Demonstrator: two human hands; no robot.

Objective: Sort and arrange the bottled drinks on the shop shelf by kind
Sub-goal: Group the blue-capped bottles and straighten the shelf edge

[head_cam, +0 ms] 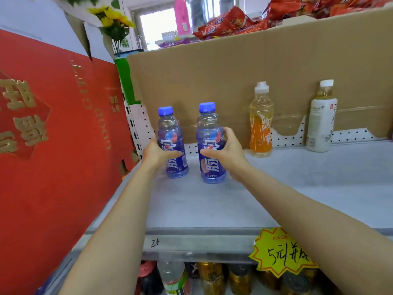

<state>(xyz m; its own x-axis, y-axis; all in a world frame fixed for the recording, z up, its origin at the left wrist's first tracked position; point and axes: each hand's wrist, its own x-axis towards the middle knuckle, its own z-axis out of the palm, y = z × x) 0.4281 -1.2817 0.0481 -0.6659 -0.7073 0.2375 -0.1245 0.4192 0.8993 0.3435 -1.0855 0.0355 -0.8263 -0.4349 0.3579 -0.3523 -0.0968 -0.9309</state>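
Observation:
Two blue-capped bottles with blue labels stand upright side by side at the left of the grey shelf (212, 205). My left hand (158, 154) grips the left blue bottle (171, 133) around its middle. My right hand (226, 151) grips the right blue bottle (209, 128) the same way. Further right, an orange-labelled bottle (260, 124) with a white cap stands against the back. A white-labelled tea bottle (321, 120) stands at the far right.
A cardboard sheet (255, 67) lines the back of the shelf. Large red boxes (53, 135) close off the left side. A yellow price tag (280, 252) hangs on the shelf's front edge. Cans and bottles (212, 277) fill the shelf below. Red snack packets (229, 22) lie above.

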